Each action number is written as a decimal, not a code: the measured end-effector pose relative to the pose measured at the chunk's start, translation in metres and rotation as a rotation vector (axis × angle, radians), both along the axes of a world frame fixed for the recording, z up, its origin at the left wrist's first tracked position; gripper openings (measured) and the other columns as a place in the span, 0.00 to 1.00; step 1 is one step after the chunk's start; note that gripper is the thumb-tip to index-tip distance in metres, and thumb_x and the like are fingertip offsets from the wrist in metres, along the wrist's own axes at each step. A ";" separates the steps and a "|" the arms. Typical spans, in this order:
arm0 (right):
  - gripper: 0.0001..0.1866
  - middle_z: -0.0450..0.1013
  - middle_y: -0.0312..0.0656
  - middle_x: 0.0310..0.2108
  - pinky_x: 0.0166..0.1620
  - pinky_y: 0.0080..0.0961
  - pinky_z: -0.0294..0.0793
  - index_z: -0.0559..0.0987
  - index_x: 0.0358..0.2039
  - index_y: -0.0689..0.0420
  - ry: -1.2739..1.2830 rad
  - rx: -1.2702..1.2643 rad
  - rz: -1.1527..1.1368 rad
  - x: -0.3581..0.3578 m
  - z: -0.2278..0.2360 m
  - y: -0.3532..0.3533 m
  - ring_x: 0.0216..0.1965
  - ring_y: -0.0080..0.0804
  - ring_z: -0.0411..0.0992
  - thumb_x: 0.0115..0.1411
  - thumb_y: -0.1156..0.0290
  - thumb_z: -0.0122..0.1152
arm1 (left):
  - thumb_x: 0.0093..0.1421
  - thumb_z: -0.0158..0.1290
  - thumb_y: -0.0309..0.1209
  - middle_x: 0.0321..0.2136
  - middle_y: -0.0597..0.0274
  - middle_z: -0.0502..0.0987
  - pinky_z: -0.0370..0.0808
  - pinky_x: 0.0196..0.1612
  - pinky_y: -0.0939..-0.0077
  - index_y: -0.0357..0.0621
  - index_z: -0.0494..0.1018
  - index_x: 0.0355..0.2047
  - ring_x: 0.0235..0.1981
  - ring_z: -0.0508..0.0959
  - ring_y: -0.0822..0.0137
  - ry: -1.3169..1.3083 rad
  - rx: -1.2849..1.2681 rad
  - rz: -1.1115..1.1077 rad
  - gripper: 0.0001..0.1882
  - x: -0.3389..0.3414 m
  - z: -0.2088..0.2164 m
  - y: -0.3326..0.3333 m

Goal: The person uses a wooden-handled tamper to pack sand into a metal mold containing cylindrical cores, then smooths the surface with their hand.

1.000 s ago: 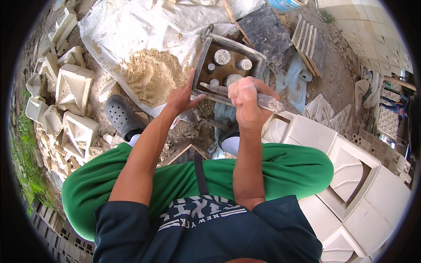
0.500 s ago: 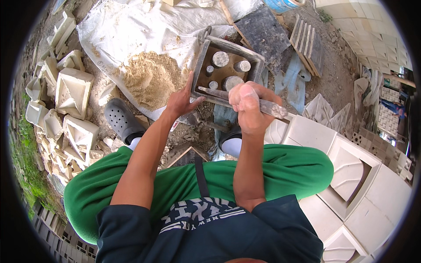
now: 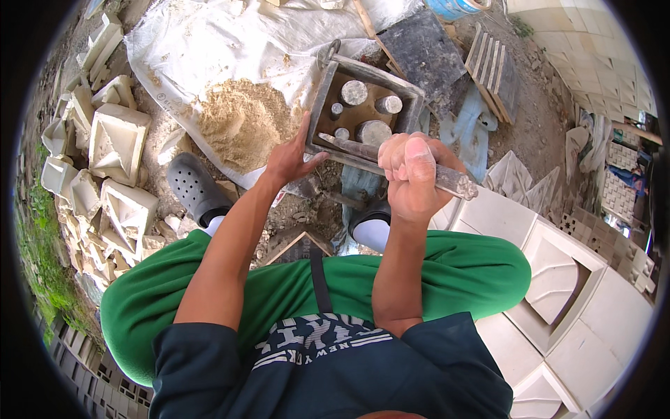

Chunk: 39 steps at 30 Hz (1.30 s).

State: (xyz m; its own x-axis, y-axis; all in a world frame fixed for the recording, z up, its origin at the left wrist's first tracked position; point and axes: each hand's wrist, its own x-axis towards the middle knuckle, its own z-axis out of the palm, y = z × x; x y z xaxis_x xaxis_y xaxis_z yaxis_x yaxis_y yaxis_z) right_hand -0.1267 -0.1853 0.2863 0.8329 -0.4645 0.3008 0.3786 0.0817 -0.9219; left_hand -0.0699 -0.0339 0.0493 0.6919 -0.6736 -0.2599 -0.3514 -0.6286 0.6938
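Note:
A grey box-shaped mould [image 3: 414, 105] stands on the ground in front of my feet. Several round upright cylinders [image 3: 374, 132] of different widths rise inside it, with brown sandy fill [image 3: 363, 112] around them. My left hand [image 3: 287, 162] lies against its near left corner, fingers stretched along the left wall and thumb spread along the near side. In a closed fist, my right hand [image 3: 419, 171] grips a long, worn bar [image 3: 457, 183], crusted at its near end. The bar slants over the mould's near wall, its far tip by a small cylinder. Whether that tip touches the fill, I cannot tell.
Left of the mould, a sand heap [image 3: 241, 129] lies on a white sheet [image 3: 209, 42]. Beyond the mould are a dark board [image 3: 422, 59] and slatted wood [image 3: 492, 70]. Pale blocks [image 3: 593, 307] border the right, cast pieces [image 3: 118, 143] the left. A blue bucket [image 3: 452, 7] stands at the back.
My right hand has moved right and slightly nearer to me, drawing the bar along with it. My left hand keeps its place on the mould's corner.

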 end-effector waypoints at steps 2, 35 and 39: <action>0.15 0.62 0.36 0.14 0.20 0.24 0.58 0.66 0.16 0.60 0.092 -0.026 -0.094 0.000 -0.015 0.008 0.15 0.23 0.58 0.60 0.77 0.49 | 0.56 0.52 0.58 0.40 0.37 0.77 0.76 0.34 0.52 0.46 0.28 0.68 0.34 0.79 0.39 -0.007 -0.030 0.007 0.56 -0.001 -0.001 0.000; 0.12 0.67 0.37 0.24 0.32 0.18 0.62 0.67 0.31 0.59 -0.001 -0.047 -0.260 0.014 -0.013 0.032 0.25 0.20 0.61 0.67 0.64 0.51 | 0.56 0.51 0.60 0.34 0.36 0.78 0.76 0.36 0.52 0.44 0.30 0.68 0.32 0.78 0.37 0.047 0.054 -0.009 0.56 0.003 0.024 0.001; 0.11 0.66 0.36 0.24 0.33 0.19 0.61 0.66 0.31 0.58 0.099 -0.073 -0.268 0.020 -0.028 0.035 0.26 0.19 0.61 0.68 0.65 0.51 | 0.53 0.53 0.62 0.38 0.36 0.77 0.76 0.39 0.54 0.39 0.30 0.67 0.37 0.79 0.39 0.009 0.093 -0.055 0.60 0.004 0.033 0.002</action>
